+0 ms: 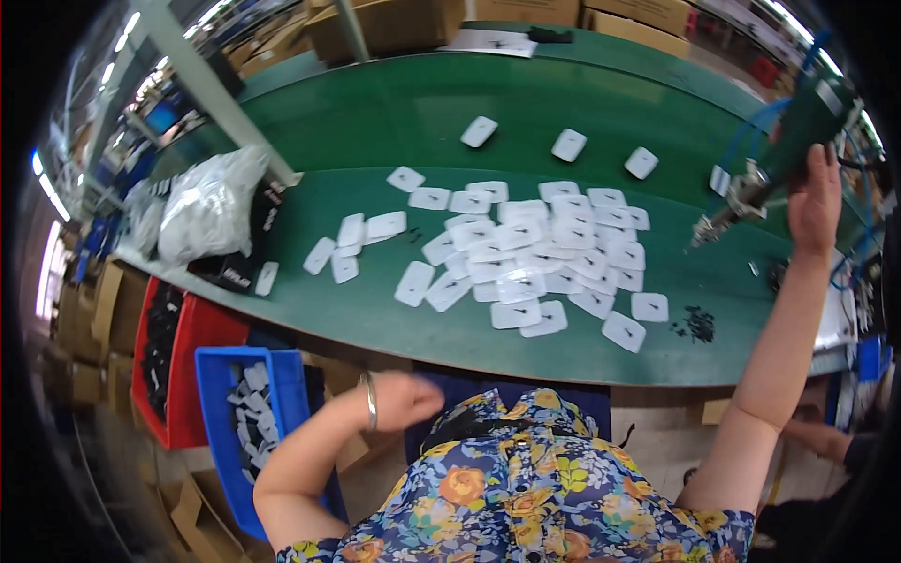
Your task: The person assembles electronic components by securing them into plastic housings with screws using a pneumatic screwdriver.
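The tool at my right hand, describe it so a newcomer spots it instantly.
Find the green workbench and look toward its right end. There your right hand is at a thick cylindrical tool, tilted above the surface. Its green body and slender metal tip, pointing down-left, set it apart from the flat white pieces.

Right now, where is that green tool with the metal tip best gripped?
Probably the thick green body, from the right, where the right hand is: it looks broad, while the narrow metal tip slants down-left, away from that side.
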Motion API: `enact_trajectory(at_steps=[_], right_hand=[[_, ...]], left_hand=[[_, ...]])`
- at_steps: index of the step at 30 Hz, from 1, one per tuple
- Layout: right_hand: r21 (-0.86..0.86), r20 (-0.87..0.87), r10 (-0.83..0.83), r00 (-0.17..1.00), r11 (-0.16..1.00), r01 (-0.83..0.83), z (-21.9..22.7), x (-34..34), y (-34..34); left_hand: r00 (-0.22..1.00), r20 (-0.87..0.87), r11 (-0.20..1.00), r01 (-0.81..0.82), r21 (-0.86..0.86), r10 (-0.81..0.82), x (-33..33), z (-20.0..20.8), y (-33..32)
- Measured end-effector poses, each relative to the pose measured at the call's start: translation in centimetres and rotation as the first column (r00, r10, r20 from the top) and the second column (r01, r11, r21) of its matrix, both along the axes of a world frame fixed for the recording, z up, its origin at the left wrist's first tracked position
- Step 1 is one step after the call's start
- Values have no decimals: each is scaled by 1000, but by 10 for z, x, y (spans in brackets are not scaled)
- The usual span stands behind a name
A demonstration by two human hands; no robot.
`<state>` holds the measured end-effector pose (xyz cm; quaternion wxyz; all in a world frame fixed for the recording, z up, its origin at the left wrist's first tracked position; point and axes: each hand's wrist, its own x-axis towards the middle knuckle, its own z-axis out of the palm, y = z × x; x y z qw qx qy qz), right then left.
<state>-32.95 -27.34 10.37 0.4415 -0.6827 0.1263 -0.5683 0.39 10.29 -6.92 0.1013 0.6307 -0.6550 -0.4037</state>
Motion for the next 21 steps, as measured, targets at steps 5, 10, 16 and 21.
enact_trajectory(at_steps=[5, 10, 16, 21], right_hand=[[122, 25, 250, 968, 960, -251, -6, 30, -24], [154, -22, 369, 929, 919, -362, -17, 54, -20], [116, -42, 295, 954, 950, -289, -17, 49, -12], [253, 113, 380, 918, 882, -397, -19, 53, -13]], left_hand=[[886, 12, 771, -397, -498, 464, 67, 27, -114], [737, 57, 652, -557, -514, 674, 151, -12, -246], [769, 167, 752, -514, -412, 617, 207, -49, -367], [890, -118, 865, -456, -210, 441, 256, -80, -394]])
